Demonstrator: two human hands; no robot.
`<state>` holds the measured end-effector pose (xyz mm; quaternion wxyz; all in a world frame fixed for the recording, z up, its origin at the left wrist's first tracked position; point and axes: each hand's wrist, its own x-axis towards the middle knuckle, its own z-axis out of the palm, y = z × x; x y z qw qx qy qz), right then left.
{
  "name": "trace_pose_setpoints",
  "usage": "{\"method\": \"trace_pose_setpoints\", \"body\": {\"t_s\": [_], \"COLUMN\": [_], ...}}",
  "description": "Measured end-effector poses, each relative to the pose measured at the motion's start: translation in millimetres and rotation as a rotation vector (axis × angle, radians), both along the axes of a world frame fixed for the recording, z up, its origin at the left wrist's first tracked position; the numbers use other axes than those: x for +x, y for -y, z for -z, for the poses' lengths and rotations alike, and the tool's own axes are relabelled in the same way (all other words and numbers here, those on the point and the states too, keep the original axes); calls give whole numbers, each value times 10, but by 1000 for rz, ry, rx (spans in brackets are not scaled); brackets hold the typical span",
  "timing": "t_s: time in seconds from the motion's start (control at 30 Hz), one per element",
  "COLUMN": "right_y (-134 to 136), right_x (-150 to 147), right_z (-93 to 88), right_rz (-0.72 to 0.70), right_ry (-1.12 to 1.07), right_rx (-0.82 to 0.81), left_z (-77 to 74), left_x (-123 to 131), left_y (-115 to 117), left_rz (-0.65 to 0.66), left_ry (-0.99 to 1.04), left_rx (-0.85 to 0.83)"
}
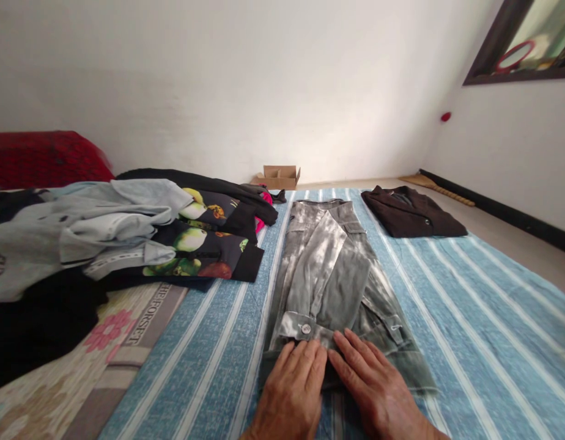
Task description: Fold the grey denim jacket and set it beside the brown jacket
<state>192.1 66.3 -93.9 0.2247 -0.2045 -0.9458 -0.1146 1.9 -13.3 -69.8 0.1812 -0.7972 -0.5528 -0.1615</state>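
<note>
A grey-and-white mottled jacket (328,275) lies on the bed in front of me, its sleeves folded inward over the body. One buttoned cuff (305,328) rests near the lower edge, just beyond my fingertips. My left hand (294,388) lies flat on the lower part of the jacket, fingers side by side. Beside it, my right hand (369,385) also rests flat on the cloth, its fingers slightly apart. Neither hand grips the fabric. The part of the hem under my palms is hidden.
A folded dark brown garment (411,211) lies at the far right. To the left are piled clothes, including a light grey garment (112,211) and a black fruit-printed one (218,256). A small cardboard box (280,177) stands by the wall. Blue striped cloth (209,348) covers the bed.
</note>
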Motion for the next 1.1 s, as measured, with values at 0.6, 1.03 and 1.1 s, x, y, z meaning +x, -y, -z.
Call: {"method": "trace_pose_setpoints", "body": {"t_s": [0.6, 1.03, 1.1], "right_y": [-16, 31, 37], "right_x": [14, 63, 72], "right_z": [-74, -66, -40], "right_rz": [0, 10, 17], "right_ry": [-79, 22, 24], "right_rx": [-79, -113, -101], "left_z": [37, 41, 57], "left_x": [84, 79, 94], "left_y": [-47, -57, -57], "left_rz": [-15, 0, -16], "left_ry": [-45, -44, -34], "left_rx": [-50, -6, 14]}}
